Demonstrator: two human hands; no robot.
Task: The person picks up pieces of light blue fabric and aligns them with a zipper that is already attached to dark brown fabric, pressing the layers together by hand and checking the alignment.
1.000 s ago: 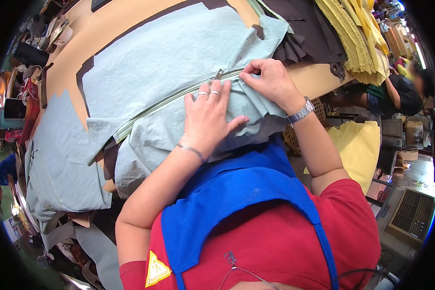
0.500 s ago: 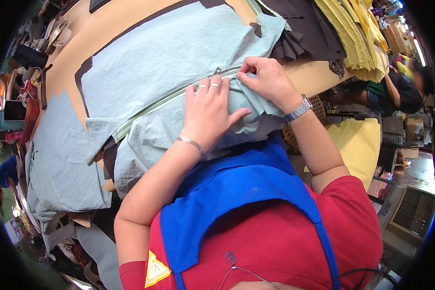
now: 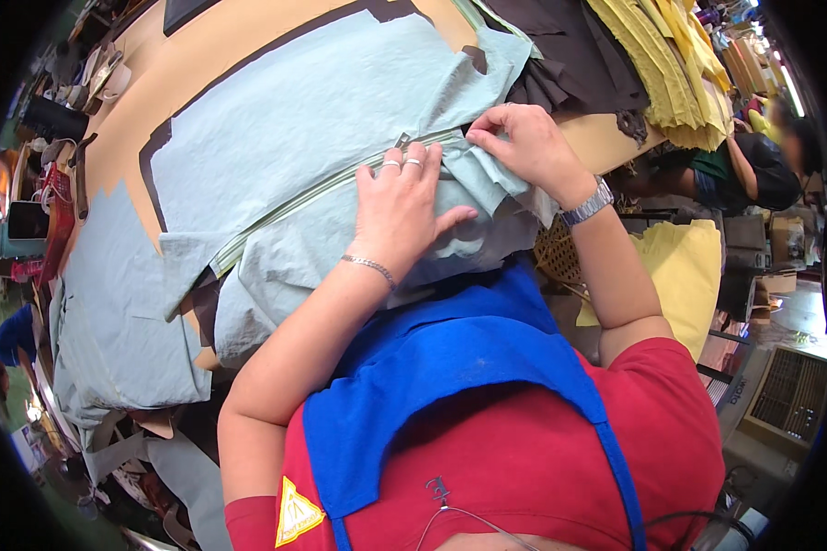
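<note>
Slightly farther right along a pale green zip (image 3: 294,208) than half a second ago, the right hand (image 3: 533,151) now has a wider gap between its fingers and the metal zip pull (image 3: 402,140), while the left hand (image 3: 397,207) has barely moved. Its fingers are extended and loosely spread, resting on light blue fabric (image 3: 312,101) with the tips at the zip, just on the person's side of the pull; the thumb points right. On the right hand, thumb and forefinger come close together at the fabric beside the zip; whether cloth is pinched between them cannot be told. Soft folds gather just below these fingers. From the left fingers the zip runs down and left across the fabric, whose smoother part spreads beyond them, edged with a dark strip (image 3: 145,165). Under it is a tan counter (image 3: 156,83). Well left of the fingers, another light blue piece (image 3: 119,303) hangs in creases. Beyond the right fingers lie dark brown cloth (image 3: 579,55) and, farther right, layered yellow cloth (image 3: 629,73). Behind the fingers, nearer the camera, are a silver bracelet (image 3: 372,266) on the left wrist, a metal watch (image 3: 590,204) on the right and a blue apron (image 3: 450,358). A co-worker (image 3: 763,174) is well to the fingers' right.
</note>
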